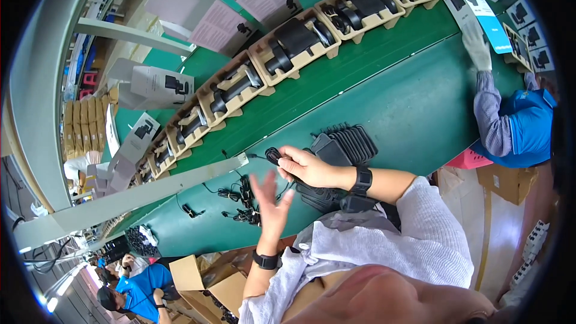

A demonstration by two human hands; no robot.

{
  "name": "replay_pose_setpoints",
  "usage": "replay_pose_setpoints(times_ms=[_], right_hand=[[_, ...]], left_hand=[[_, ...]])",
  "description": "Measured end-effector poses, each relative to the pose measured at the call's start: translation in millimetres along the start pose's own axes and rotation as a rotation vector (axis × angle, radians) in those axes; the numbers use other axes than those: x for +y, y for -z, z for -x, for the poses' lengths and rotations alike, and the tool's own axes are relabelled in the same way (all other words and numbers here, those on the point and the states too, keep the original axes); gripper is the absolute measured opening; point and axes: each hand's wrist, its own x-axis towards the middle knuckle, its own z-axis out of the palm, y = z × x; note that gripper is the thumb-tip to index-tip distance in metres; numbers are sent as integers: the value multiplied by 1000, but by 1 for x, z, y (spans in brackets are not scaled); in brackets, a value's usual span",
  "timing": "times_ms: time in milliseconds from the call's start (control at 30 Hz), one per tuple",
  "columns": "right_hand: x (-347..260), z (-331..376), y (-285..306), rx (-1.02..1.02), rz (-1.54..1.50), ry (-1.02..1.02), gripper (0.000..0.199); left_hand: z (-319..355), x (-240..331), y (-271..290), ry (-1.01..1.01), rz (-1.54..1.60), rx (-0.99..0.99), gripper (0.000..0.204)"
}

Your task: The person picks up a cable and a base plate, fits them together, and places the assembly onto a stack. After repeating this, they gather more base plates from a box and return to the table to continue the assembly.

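Observation:
Pinched in the fingers of my right hand [309, 168] is a coiled black cable [272, 155], held over the near part of the green table. My left hand [273, 204], a little blurred, has its fingers spread and holds nothing. Beneath and beside it lie several bundled black cables [231, 194] on the tabletop. Close to my right hand and forearm stands a row of flat black plates or bases [348, 144], stacked on edge. More black pieces [318, 197] lie under my right forearm, partly hidden.
Along the green conveyor [372, 48] runs a line of cardboard trays [297, 45] with black parts. Open printed boxes [162, 87] stand beyond. A grey metal bar [138, 201] crosses at left. A gloved co-worker [510, 114] handles a box [471, 9] at right; another person [141, 291] is lower left.

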Motion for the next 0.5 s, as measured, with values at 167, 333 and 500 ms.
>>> replay_pose_setpoints(times_ms=[167, 333, 500], right_hand=[[3, 6, -13, -19, -717, -92, 29], [1, 18, 18, -72, -622, -73, 31], [0, 34, 1, -170, 458, 215, 32]], left_hand=[[1, -7, -21, 322, 215, -629, 27], [2, -17, 9, 485, 418, -552, 25], [-8, 0, 12, 372, 15, -264, 19]])
